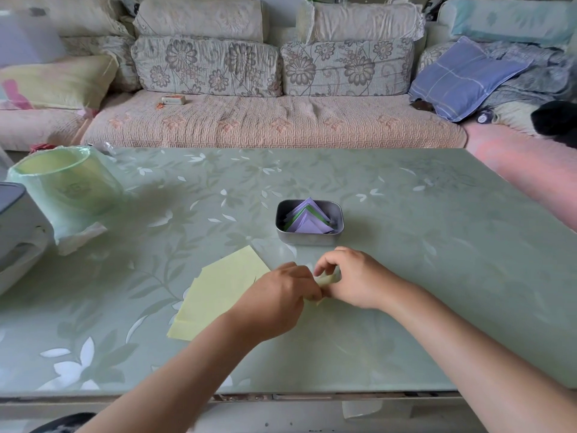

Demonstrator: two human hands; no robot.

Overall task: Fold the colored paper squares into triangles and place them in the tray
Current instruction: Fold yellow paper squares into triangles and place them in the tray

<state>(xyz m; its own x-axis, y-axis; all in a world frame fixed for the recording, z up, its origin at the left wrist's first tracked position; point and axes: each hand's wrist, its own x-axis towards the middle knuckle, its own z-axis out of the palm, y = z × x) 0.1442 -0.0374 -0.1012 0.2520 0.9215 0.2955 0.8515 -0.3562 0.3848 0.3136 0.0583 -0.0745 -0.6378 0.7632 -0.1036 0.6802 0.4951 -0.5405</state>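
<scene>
A glossy pale-green glass worktop, printed with white leaves, carries one small rounded-rectangular metal tray. The tray's long axis runs left to right. Inside it lie thin folded paper triangles, lilac and green, overlapping with their apexes pointing away from the person toward the sofa. There are several, but the exact count cannot be told.

Just nearer than the tray, both hands meet over one pale-yellow paper piece. The left hand curls its fingers round the near end. The right hand pinches the far end with bent fingers. The paper is mostly hidden between them, and its visible strip slants from near-left to far-right.

To the left, partly under the left forearm, lies a flat loose stack of pale-yellow paper squares, turned diagonally with one corner toward the tray. At least three offset edges show.

At the far left stands one round bin with a crinkled green plastic liner. Behind the worktop runs a quilted beige floral sofa.
</scene>
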